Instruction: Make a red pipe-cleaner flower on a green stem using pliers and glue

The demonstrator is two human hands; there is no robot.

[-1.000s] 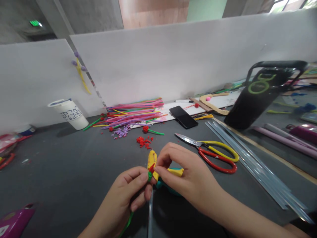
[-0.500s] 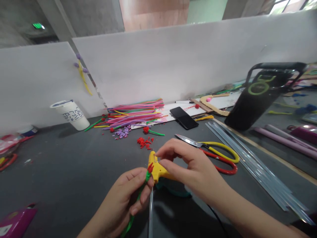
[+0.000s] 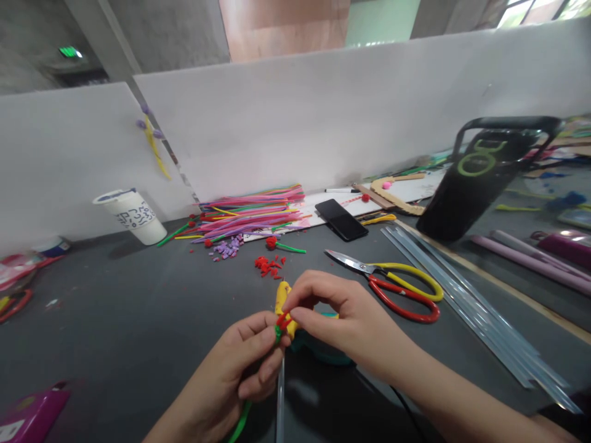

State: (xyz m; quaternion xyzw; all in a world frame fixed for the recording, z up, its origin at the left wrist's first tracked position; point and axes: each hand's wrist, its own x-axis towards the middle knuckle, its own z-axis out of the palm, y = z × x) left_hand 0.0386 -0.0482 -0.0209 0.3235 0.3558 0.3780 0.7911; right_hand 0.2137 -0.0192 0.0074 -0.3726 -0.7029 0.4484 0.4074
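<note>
Between the thumb and fingers of my left hand (image 3: 253,354) is a pipe-cleaner flower (image 3: 278,333), with a green stem and red petals at its tip. My right hand (image 3: 325,314) pinches at those red petals; whether a separate small piece sits in its fingertips I cannot make out. Directly behind the flower stands a yellow glue gun (image 3: 281,296), partly hidden by my right hand, with a clear glue stick (image 3: 281,400) running toward me from it. Small red pipe-cleaner pieces (image 3: 268,266) lie in a pile just beyond the glue gun.
Scissors (image 3: 397,283) with red and yellow handles lie right of my hands, beside clear glue sticks (image 3: 462,301). Farther back are a phone (image 3: 341,219), a bundle of pipe cleaners (image 3: 253,212), a paper cup (image 3: 133,215) and a tall black bottle (image 3: 475,178).
My right hand has moved down and left from the glue gun's upper end to the red petals. My left hand still holds the flower in nearly the same place.
</note>
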